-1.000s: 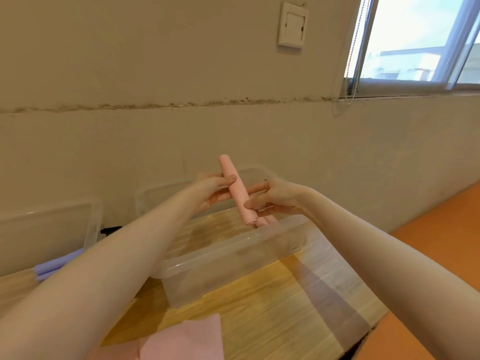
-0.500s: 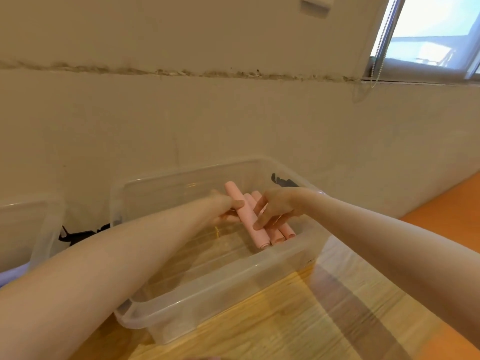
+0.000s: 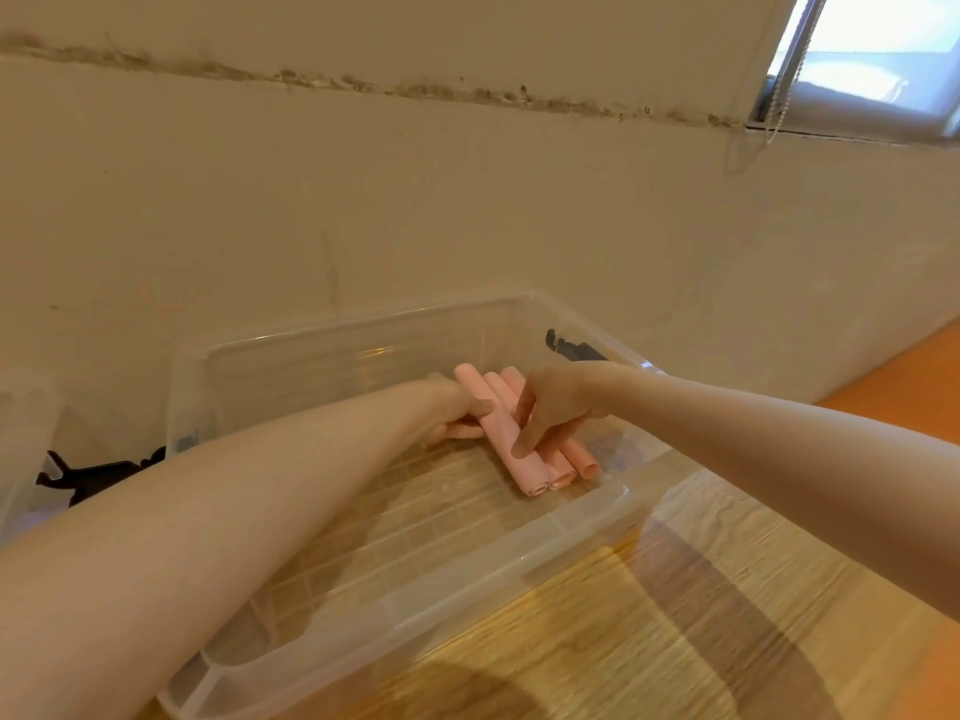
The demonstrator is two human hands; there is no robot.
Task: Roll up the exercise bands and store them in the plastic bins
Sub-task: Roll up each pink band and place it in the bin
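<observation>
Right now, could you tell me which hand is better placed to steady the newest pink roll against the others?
Probably the right hand: its fingers already rest atop the newest roll.

Bin floor lies open left of the pink rolls.

Both arms outstretched, left hand curled, right hand fingers pointing down
</observation>
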